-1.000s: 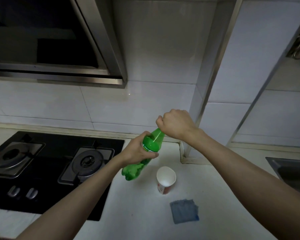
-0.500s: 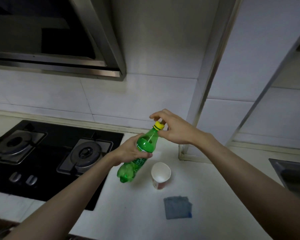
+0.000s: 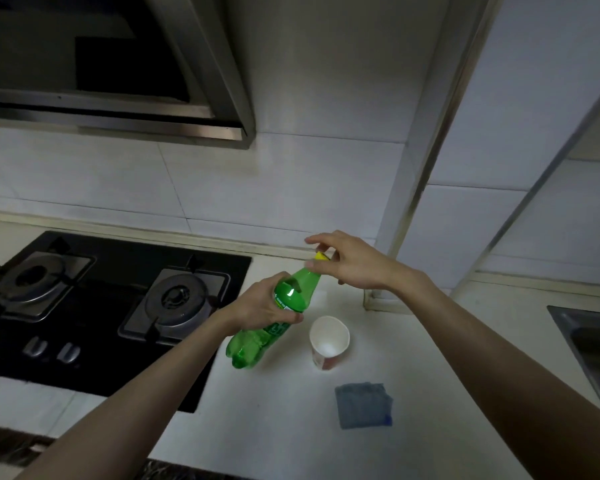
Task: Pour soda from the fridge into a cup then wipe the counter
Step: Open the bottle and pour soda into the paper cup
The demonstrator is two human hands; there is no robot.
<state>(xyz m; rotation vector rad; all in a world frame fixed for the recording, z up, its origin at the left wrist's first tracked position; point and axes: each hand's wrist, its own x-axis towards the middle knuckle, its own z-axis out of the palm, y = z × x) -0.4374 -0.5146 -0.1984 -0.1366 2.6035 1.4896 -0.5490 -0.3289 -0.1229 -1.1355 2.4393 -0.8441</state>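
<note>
Dim kitchen; white-tiled wall at back; steel range hood top-left, above black 2-burner gas hob; steel sink far rt.

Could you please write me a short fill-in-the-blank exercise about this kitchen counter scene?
1. The left hand grips a ____ bottle.
2. The right hand pinches the bottle's yellow ____.
3. The black stove has ____ burners.
4. The blue cloth lies on the counter beside the paper ____.

Missing words: green; cap; two; cup.
</note>
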